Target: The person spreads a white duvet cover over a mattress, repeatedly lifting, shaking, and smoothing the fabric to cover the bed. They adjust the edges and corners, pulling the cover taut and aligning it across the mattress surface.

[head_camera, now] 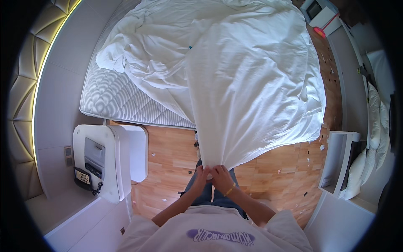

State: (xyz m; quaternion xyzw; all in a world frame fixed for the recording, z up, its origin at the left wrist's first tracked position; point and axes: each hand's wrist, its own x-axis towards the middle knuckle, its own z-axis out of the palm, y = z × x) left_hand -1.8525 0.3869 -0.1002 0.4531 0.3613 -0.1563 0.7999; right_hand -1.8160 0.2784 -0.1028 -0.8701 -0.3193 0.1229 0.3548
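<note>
A large white bed cover [252, 82] lies rumpled over the bed, and one part of it stretches off the near edge to my body. My left hand [200, 181] and my right hand [223, 179] are side by side in front of my legs, both gripping the gathered edge of this cloth. Folds fan out from my fingers toward the bed. At the left, the striped, quilted mattress [135, 102] is bare. The cover bunches thickly on the mattress's upper left. A small blue spot [190, 47] shows on the cloth.
To my left, a white nightstand [110, 148] bears a telephone [83, 178], a remote control [93, 171] and a grey folder [94, 151]. White pillows [355, 173] lie along the right side by an open shelf unit [335, 160]. Scraps litter the wood floor [170, 157]. A red dustpan [319, 31] is far right.
</note>
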